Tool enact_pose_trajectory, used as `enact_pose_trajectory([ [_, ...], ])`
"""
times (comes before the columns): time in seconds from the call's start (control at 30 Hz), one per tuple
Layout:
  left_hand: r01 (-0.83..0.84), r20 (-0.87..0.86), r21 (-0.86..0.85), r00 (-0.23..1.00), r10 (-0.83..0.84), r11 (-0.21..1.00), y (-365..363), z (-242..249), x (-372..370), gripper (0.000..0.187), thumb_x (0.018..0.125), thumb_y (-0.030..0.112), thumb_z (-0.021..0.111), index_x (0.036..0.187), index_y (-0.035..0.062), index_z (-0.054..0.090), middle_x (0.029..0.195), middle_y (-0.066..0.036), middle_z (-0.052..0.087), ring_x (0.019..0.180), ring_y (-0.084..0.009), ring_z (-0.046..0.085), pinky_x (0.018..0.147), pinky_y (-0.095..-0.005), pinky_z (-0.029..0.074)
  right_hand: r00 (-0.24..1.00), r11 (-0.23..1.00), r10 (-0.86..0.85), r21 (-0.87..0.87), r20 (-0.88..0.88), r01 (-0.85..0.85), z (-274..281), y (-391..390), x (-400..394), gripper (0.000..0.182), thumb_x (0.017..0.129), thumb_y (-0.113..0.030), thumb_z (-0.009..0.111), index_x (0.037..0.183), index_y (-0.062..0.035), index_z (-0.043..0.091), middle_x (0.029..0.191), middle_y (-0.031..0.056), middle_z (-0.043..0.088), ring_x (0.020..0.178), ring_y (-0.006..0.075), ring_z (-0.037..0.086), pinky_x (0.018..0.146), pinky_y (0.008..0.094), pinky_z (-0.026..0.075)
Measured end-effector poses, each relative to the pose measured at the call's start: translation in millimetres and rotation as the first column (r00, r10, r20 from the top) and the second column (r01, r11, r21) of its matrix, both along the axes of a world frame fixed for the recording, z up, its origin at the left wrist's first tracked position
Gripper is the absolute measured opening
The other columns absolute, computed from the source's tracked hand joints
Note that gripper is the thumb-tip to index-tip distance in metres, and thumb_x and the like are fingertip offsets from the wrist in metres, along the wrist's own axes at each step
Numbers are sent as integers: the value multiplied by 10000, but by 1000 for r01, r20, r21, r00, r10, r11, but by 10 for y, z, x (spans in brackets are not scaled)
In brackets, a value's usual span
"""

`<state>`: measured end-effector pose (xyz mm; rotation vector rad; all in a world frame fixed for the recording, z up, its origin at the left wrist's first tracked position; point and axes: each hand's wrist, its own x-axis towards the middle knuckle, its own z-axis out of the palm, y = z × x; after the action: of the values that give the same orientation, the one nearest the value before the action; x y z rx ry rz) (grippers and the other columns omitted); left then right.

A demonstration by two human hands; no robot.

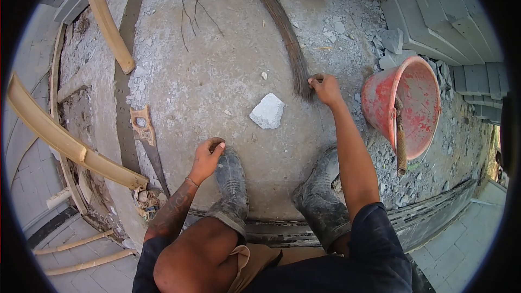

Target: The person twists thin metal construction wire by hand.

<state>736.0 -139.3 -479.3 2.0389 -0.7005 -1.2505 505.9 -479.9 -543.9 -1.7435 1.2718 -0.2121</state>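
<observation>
Bristles of a long dark-brown fibre broom [290, 49] sweep in a curve from twelve o'clock down to the middle of the grey concrete slab [217, 81], and the right hand [325, 88] pinches their frayed lower end at about two o'clock from the picture's centre, fingers closed around the tips. The broom's upper end is cut off by the top edge. The left hand [208, 157] is curled shut at seven o'clock, fingertips on the toe of the left muddy black rubber boot [232, 184]; whether it holds anything small I cannot tell. The right muddy black rubber boot [320, 195] stands at five o'clock, partly behind the right forearm. A pale angular chunk of stone [267, 111] lies on the slab between the two hands, touching neither. At three o'clock a red plastic bucket [410, 106] tilts on rubble, a rope-wrapped handle [400, 144] hanging across its mouth. A rusty hand saw [147, 141] lies at nine o'clock, its tip hidden under bamboo poles [70, 144]. Grey paving blocks [439, 16] are stacked at one o'clock, cropped by the lens rim.
</observation>
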Motion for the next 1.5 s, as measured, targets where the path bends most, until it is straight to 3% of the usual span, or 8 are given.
enact_pose_trajectory([
  [0.33, -3, -1, 1, 1000, 3, 1000, -3, -17, 64, 273, 945, 183, 555, 1103, -36, 594, 917, -80, 658, 790, -132, 606, 707, -277, 481, 956, 989, 54, -119, -289, -92, 76, -56, 137, 249, 792, -273, 694, 888, -46, 728, 875, 211, 687, 859, 353, 667, 775, 406, 499],
  [0.43, -39, -10, 4, 999, 39, 999, -15, 7, 51, 272, 928, 175, 569, 1069, -53, 609, 897, -103, 662, 785, -159, 625, 749, -306, 504, 968, 981, 167, -62, -187, -181, 133, -120, 71, 236, 819, -233, 679, 903, -16, 715, 825, 168, 700, 777, 287, 677, 733, 378, 500],
  [0.5, -23, 11, 3, 1000, 23, 1000, -5, -16, 56, 279, 927, 181, 573, 1070, -56, 609, 895, -105, 662, 785, -159, 627, 754, -305, 507, 999, 974, 45, 224, -9, -42, 250, -128, 48, 205, 856, -161, 655, 915, 32, 688, 770, 108, 690, 689, 180, 645, 670, 323, 490],
  [0.6, -7, 16, 27, 1000, 7, 1000, -21, 23, 36, 292, 925, 191, 580, 1077, -56, 611, 899, -108, 662, 797, -162, 629, 760, -304, 508, 996, 956, -39, 294, 84, 12, 275, -90, 38, 179, 880, -104, 633, 903, 71, 661, 745, 64, 664, 631, 105, 592, 619, 272, 469],
  [0.8, 12, 24, 4, 1000, -12, 1000, 20, -32, 32, 292, 938, 207, 565, 1085, -42, 603, 855, -73, 641, 778, -137, 610, 720, -284, 496, 943, 874, -293, 444, 157, 198, 297, 41, 206, 176, 882, -102, 642, 880, 74, 652, 714, 73, 643, 579, 142, 612, 515, 263, 495],
  [0.9, 20, 40, 3, 999, -20, 1000, 14, -38, 32, 295, 936, 210, 568, 1083, -44, 603, 853, -74, 640, 778, -138, 611, 725, -286, 498, 957, 861, -280, 462, 82, 212, 279, 68, 312, 156, 886, -104, 644, 891, 52, 637, 750, 71, 633, 592, 140, 603, 512, 272, 516],
  [1.1, 32, 36, -12, 999, -32, 999, 0, -27, 13, 286, 932, 203, 573, 1076, -41, 609, 857, -74, 641, 775, -139, 611, 720, -285, 498, 941, 880, -335, 373, 51, 293, 253, 163, 431, 157, 822, -73, 703, 759, 65, 661, 623, 93, 625, 507, 148, 600, 443, 276, 495],
  [1.5, 0, 10, -15, 1000, 0, 1000, 8, -64, 22, 294, 927, 210, 577, 1077, -40, 611, 869, -72, 647, 773, -138, 612, 712, -290, 490, 993, 985, -114, 130, -8, 114, 279, 127, 183, 229, 880, -191, 609, 883, 23, 692, 669, 64, 665, 611, 157, 601, 611, 312, 463],
])
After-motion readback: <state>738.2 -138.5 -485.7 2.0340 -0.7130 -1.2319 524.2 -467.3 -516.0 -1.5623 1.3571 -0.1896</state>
